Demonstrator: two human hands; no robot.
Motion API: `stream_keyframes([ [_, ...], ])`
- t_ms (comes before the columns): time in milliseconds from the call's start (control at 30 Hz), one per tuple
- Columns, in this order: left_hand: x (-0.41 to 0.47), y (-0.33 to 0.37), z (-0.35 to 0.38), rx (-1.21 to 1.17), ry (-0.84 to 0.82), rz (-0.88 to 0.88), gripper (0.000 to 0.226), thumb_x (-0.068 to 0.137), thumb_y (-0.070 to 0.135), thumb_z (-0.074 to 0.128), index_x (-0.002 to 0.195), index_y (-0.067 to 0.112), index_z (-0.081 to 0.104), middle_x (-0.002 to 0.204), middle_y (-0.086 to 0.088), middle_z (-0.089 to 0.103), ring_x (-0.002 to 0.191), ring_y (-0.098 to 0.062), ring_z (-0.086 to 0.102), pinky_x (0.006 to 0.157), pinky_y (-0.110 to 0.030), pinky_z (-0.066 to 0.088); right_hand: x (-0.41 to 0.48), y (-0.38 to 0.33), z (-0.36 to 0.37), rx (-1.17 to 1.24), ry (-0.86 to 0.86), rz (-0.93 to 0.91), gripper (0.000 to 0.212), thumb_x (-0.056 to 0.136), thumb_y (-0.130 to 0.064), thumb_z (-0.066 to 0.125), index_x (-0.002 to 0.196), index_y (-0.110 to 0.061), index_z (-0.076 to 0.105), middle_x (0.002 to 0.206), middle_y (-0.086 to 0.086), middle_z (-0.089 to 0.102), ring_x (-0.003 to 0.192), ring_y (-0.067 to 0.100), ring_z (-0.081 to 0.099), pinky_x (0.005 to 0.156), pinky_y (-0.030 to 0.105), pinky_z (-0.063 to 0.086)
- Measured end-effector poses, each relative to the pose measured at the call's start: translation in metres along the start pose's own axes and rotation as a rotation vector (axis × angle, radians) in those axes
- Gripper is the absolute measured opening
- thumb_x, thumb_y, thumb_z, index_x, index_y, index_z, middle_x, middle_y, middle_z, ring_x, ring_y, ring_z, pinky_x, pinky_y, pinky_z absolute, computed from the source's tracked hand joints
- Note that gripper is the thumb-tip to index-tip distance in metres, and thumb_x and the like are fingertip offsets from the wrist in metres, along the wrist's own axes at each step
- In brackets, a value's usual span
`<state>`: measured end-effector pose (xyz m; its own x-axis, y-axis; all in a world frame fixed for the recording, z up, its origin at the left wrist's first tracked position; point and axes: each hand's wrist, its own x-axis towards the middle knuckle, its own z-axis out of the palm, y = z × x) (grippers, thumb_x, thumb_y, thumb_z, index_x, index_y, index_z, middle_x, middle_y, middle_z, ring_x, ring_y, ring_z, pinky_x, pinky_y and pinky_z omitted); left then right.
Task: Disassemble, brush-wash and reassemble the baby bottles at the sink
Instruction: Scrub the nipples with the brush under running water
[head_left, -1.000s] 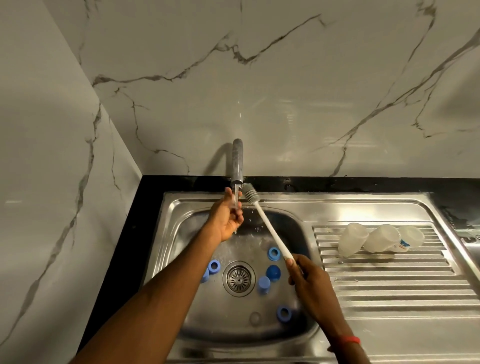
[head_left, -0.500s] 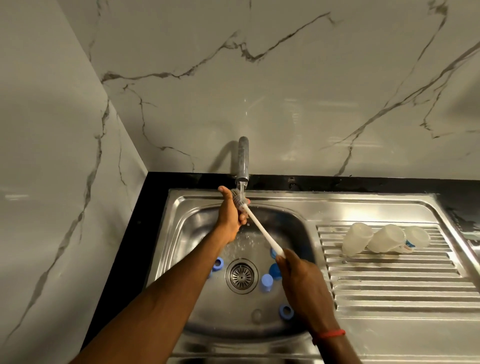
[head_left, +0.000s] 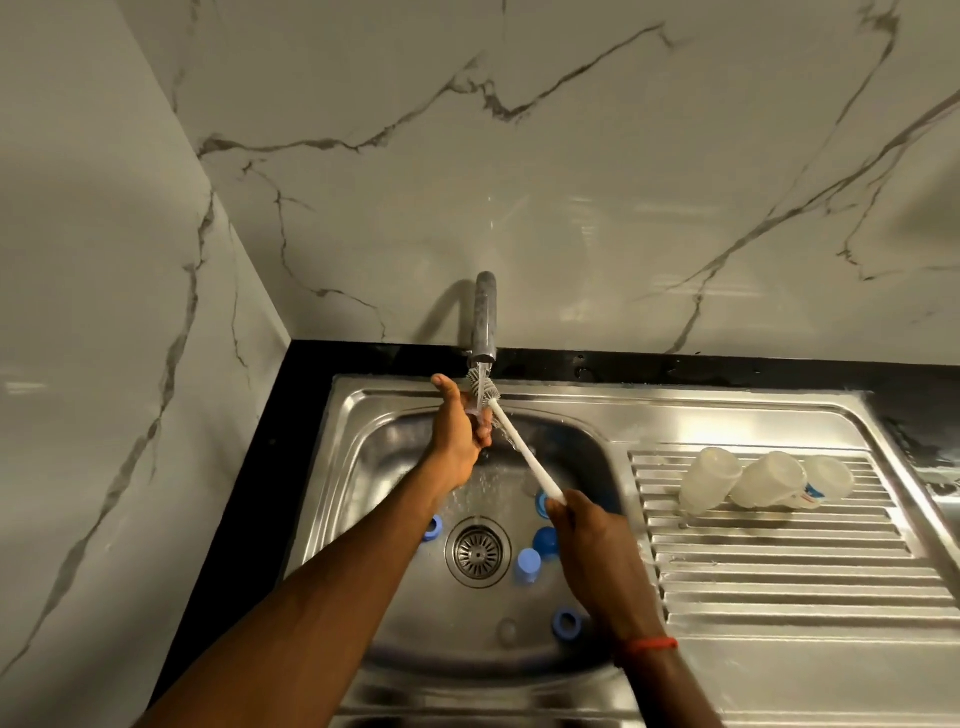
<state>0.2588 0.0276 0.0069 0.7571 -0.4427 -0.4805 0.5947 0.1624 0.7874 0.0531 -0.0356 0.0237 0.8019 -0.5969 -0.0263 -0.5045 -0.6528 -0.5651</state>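
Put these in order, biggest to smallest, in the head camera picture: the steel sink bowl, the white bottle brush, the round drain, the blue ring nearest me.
1. shiny steel sink bowl
2. long white bottle brush
3. round metal drain strainer
4. blue plastic ring

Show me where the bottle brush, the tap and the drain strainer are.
bottle brush (head_left: 525, 453): head view, middle of its white handle.
tap (head_left: 485, 322): head view, on the curved metal spout.
drain strainer (head_left: 477, 552): head view, centre of the round grate.
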Motion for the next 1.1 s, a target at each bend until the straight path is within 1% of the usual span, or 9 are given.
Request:
stream_keyframes([
  [133,0.000,0.009,-0.006,-0.112,-0.001,-0.069,0.051,0.105,0.052,0.036,0.104,0.011,0.067,0.071,-0.005,0.052,0.055,-0.010,0.042,0.055,-0.025,0.037,-0.004,0.012,0.000,0.303,-0.119,0.149,0.038,0.099,-0.051,0.045,0.082,-0.021,0.062,0.060,-0.001,0.060,0.051,0.006,0.051,0.053,0.035,0.043],
  [233,0.002,0.013,-0.014,-0.181,-0.017,-0.119,0.028,0.103,0.017,0.045,0.122,0.011,0.066,0.087,-0.008,0.062,0.071,-0.016,0.058,0.068,-0.028,0.051,-0.011,0.019,-0.007,0.409,-0.153,0.190,0.042,0.094,-0.058,0.046,0.085,-0.022,0.066,0.060,-0.002,0.059,0.052,0.003,0.051,0.052,0.027,0.042],
  [300,0.002,0.014,-0.016,-0.228,-0.038,-0.137,0.023,0.101,0.010,0.047,0.113,0.011,0.066,0.097,-0.012,0.069,0.088,-0.024,0.066,0.077,-0.034,0.055,-0.013,0.020,-0.013,0.391,-0.180,0.164,0.036,0.096,-0.055,0.047,0.086,-0.025,0.066,0.060,-0.003,0.059,0.052,0.001,0.052,0.051,0.020,0.042],
  [400,-0.002,0.012,-0.011,-0.228,-0.081,-0.156,0.018,0.100,0.006,0.049,0.104,0.008,0.067,0.100,-0.017,0.073,0.098,-0.032,0.070,0.089,-0.040,0.057,-0.014,0.018,-0.015,0.295,-0.190,0.152,0.028,0.099,-0.049,0.047,0.084,-0.030,0.061,0.064,-0.005,0.061,0.056,0.000,0.058,0.052,0.016,0.045],
  [500,-0.005,0.003,-0.005,-0.213,-0.098,-0.184,0.018,0.098,0.003,0.053,0.110,0.002,0.066,0.104,-0.019,0.073,0.100,-0.030,0.072,0.092,-0.038,0.057,-0.013,0.012,-0.009,0.247,-0.113,0.153,0.031,0.099,-0.052,0.043,0.085,-0.028,0.057,0.064,-0.001,0.061,0.057,0.010,0.059,0.057,0.031,0.052],
  [767,0.008,0.003,0.001,-0.440,0.210,-0.166,0.029,0.095,0.012,0.066,0.118,-0.005,0.063,0.108,-0.023,0.072,0.101,-0.037,0.071,0.056,-0.032,0.061,-0.025,0.008,0.000,0.016,-0.087,0.016,0.039,0.100,-0.052,0.032,0.105,-0.020,0.054,0.073,-0.001,0.062,0.061,0.019,0.058,0.049,0.026,0.031],
  [933,0.003,0.003,0.007,-0.409,0.219,-0.146,0.024,0.095,0.010,0.065,0.112,-0.006,0.063,0.108,-0.025,0.070,0.090,-0.034,0.071,0.055,-0.031,0.061,-0.022,0.003,-0.001,0.023,-0.074,0.024,0.041,0.099,-0.052,0.031,0.104,-0.019,0.054,0.064,-0.007,0.053,0.051,0.013,0.050,0.046,0.020,0.034],
  [1033,0.000,-0.003,0.016,-0.414,0.199,-0.141,0.031,0.098,0.014,0.062,0.119,-0.009,0.060,0.112,-0.027,0.070,0.101,-0.038,0.071,0.060,-0.032,0.062,-0.004,-0.001,0.005,0.081,-0.059,0.097,0.037,0.102,-0.052,0.035,0.100,-0.020,0.054,0.070,-0.002,0.060,0.058,0.017,0.058,0.055,0.036,0.050],
  [1100,0.000,0.002,0.019,-0.436,0.218,-0.126,0.026,0.099,0.016,0.062,0.114,-0.005,0.063,0.111,-0.025,0.071,0.101,-0.036,0.071,0.064,-0.034,0.063,-0.006,0.000,0.006,0.128,-0.093,0.097,0.034,0.102,-0.050,0.036,0.097,-0.021,0.053,0.069,-0.001,0.060,0.057,0.015,0.058,0.055,0.033,0.051],
])
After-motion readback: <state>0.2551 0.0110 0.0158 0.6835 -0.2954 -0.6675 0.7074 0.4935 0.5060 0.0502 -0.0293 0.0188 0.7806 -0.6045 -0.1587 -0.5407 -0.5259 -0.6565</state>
